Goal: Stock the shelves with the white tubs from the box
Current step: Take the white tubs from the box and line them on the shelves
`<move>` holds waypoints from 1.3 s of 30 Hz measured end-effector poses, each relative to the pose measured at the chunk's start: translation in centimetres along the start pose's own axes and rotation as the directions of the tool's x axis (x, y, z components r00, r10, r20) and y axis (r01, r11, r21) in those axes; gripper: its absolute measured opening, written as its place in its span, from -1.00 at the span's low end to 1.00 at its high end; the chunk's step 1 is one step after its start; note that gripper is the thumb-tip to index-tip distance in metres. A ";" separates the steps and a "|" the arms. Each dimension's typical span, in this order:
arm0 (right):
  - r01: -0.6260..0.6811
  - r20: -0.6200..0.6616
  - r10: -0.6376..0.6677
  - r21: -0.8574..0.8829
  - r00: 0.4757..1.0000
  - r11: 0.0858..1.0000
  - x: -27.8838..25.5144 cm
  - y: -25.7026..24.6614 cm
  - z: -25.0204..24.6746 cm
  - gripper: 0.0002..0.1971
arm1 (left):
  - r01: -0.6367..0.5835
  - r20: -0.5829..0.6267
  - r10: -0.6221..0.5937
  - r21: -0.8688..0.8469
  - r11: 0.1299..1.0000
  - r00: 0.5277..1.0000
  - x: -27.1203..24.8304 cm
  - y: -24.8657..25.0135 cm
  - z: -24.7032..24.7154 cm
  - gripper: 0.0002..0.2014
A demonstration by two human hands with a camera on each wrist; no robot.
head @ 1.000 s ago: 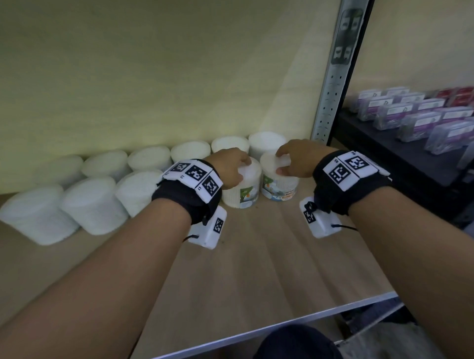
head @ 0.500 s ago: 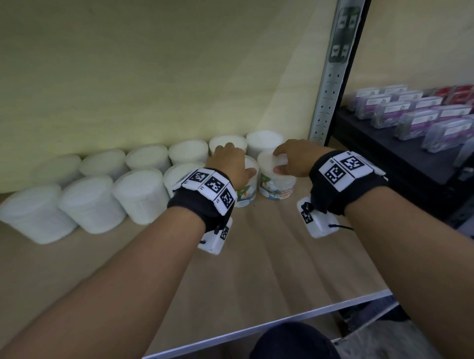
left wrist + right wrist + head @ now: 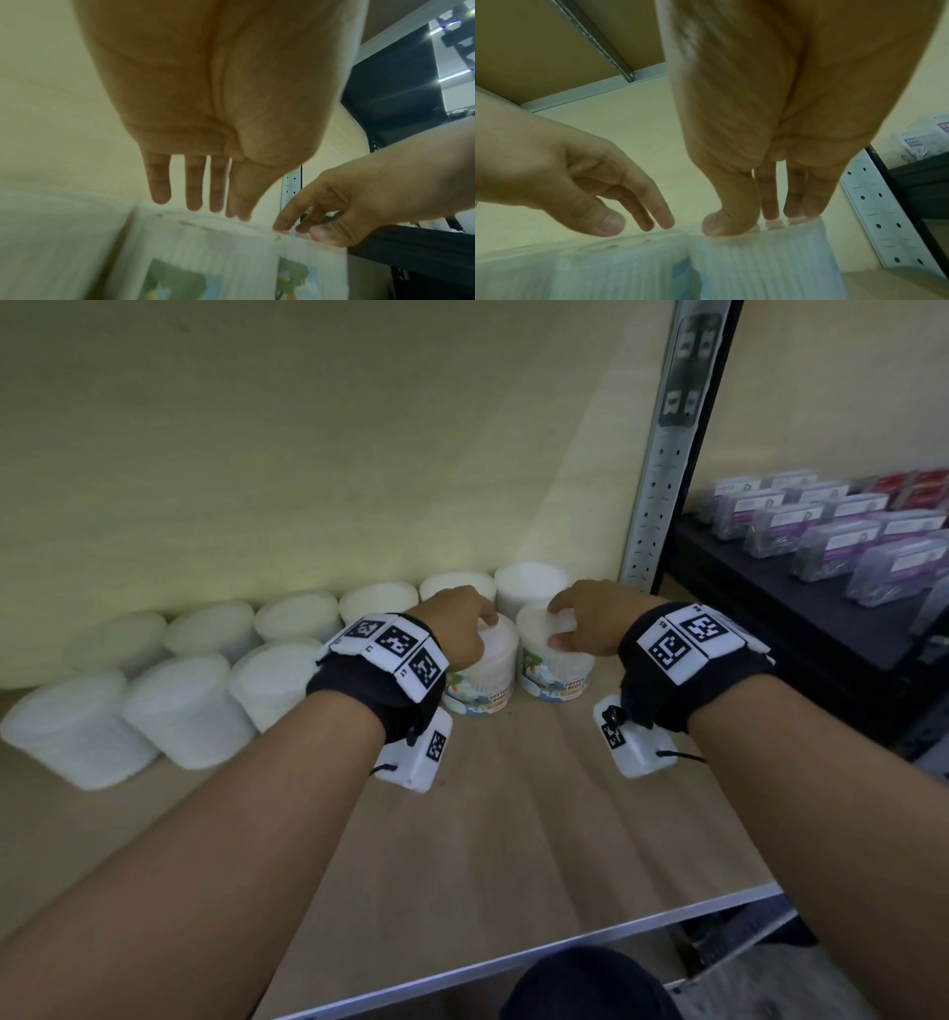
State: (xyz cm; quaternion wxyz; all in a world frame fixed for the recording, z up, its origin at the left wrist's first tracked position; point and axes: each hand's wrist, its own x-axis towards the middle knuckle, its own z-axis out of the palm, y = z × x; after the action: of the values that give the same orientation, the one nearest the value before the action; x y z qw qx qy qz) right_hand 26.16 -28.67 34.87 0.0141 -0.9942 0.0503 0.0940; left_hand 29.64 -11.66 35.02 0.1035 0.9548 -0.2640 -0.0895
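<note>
From the head camera, the left hand (image 3: 458,629) covered much of the lid of a white round plastic tub with a printed label (image 3: 485,677), and its wristband hid the tub's left side. The right hand (image 3: 590,621) rested on the lid of a second labelled white tub (image 3: 557,667) just beside the first, both standing on the pale wooden shelf board (image 3: 513,839) before rows of plain white tubs (image 3: 185,706).

In the left wrist view, blurred, the left fingers (image 3: 194,186) hung straight and slightly spread just above the lid; contact was unclear.

In the right wrist view, the right thumb (image 3: 729,221) and fingertips pressed the lid's rim, lightly pinching it.
</note>
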 end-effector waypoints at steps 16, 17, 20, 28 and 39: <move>0.005 -0.003 -0.005 -0.026 1.000 1.000 -0.1 -0.2 -0.1 -0.40 | 0.051 -0.092 -0.052 -0.013 0.999 0.994 0.5 -0.2 1.8 -0.45; 0.004 -0.004 -0.004 -0.021 1.000 1.000 -0.1 -0.1 -0.1 -0.40 | 0.041 -0.082 -0.043 -0.024 0.999 0.996 0.5 -0.3 1.7 -0.46; 0.004 -0.007 -0.004 -0.010 1.000 1.000 -0.1 -0.1 0.0 -0.39 | 0.018 -0.064 -0.022 -0.063 0.998 0.998 0.3 -0.5 1.4 -0.48; -0.004 -0.007 0.004 -0.025 1.000 1.000 -0.3 -0.3 0.0 -0.40 | 0.018 -0.091 -0.026 -0.087 0.996 0.995 0.0 -0.4 1.6 -0.48; -0.003 0.003 0.003 -0.046 1.000 0.999 -3.0 -0.3 0.5 -0.41 | 0.000 -0.073 -0.007 -0.090 0.996 0.997 -2.5 0.6 1.9 -0.48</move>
State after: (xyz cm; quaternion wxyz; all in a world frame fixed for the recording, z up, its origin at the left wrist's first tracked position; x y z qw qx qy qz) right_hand 23.18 -28.05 34.90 -0.0088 -0.9940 0.0497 0.0967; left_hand 26.85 -11.16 33.64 0.1557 0.9523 -0.2540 -0.0663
